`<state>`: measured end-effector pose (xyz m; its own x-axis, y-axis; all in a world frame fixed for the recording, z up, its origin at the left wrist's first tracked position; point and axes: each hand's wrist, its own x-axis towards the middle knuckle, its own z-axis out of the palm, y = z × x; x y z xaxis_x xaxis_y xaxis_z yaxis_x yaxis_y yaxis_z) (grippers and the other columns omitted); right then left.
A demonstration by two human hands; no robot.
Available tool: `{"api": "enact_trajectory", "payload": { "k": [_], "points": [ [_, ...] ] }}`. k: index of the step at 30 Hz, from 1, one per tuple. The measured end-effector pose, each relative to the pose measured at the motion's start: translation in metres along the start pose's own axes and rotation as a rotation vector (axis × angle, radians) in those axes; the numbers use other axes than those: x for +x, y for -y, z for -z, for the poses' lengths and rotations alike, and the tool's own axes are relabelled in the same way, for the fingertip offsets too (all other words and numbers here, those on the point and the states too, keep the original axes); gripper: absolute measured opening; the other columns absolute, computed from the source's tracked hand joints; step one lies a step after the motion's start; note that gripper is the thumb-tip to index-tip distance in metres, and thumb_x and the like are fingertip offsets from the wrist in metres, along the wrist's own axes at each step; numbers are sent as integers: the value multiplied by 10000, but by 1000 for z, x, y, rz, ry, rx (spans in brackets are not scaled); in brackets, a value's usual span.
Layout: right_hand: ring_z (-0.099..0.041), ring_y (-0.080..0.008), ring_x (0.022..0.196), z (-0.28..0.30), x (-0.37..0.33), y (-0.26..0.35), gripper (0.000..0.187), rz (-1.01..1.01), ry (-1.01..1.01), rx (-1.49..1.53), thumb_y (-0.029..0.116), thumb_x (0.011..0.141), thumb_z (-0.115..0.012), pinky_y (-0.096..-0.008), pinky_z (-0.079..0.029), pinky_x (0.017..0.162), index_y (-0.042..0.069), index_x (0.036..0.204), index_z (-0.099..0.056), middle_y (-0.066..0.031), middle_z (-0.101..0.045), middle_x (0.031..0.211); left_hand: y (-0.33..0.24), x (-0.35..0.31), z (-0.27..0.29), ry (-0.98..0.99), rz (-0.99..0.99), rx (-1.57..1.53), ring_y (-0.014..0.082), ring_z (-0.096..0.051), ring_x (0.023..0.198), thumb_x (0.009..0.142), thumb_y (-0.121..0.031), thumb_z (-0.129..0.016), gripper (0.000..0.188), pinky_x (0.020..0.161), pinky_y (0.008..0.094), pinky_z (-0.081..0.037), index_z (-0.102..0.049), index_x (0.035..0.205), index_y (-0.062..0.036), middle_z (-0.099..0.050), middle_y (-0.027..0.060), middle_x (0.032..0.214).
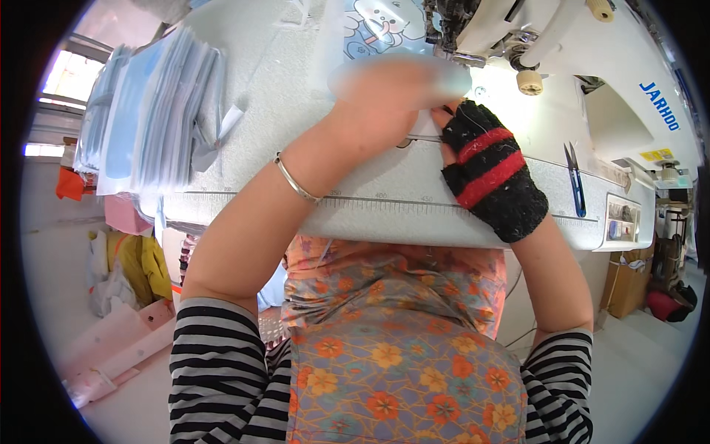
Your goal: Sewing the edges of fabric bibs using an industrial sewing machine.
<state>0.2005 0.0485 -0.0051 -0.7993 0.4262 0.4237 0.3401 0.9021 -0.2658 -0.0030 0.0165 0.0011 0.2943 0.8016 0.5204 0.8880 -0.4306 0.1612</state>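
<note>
A light blue fabric piece (388, 33) with a printed white cartoon animal lies on the sewing machine bed, beside the needle area. My left hand (381, 92), bare and with a metal bangle on its wrist, rests over its near edge. The fingers of that hand are smeared, so their grip is hidden. My right hand (494, 170) wears a fingerless black knit glove with red stripes. Its bare fingertips are bent together close to the left hand, near the presser foot. What lies between them cannot be made out. The sewing machine (547, 44) stands above and right of both hands.
Blue-handled thread snips (574, 181) lie right of my gloved hand. A thick stack of pale blue fabric pieces (148, 111) stands at the left. A ruler scale (381, 205) runs along the front table edge. A compartment with small parts (621, 220) is at the right end.
</note>
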Motion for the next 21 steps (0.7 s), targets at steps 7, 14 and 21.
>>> {"api": "enact_trajectory", "payload": {
  "k": [7, 14, 21],
  "points": [
    [-517, -381, 1203, 2, -2, 1, 427, -4, -9, 15, -17, 806, -580, -446, -418, 1046, -4, 1232, -562, -210, -543, 1281, 1, 2, -4, -48, -21, 2, 291, -623, 1033, 717, -9, -584, 295, 887, 388, -509, -660, 1001, -35, -655, 100, 1086],
    [-526, -380, 1192, 3, -2, 1, 420, 17, -33, 23, -11, 805, -586, -448, -433, 1031, 2, 1224, -571, -202, -562, 1259, -3, -2, -3, -43, -10, 122, 314, -625, 1063, 738, -31, -575, 292, 886, 401, -514, -640, 1022, -7, -631, 168, 1192],
    [-580, -374, 1103, -2, 0, -8, 385, -114, -142, 180, -40, 776, -562, -435, -472, 976, 44, 1147, -623, -177, -607, 1195, -49, -9, 25, 171, 20, 66, 306, -659, 855, 754, -89, -592, 182, 730, 426, -541, -634, 899, 13, -670, 130, 935]
  ]
}}
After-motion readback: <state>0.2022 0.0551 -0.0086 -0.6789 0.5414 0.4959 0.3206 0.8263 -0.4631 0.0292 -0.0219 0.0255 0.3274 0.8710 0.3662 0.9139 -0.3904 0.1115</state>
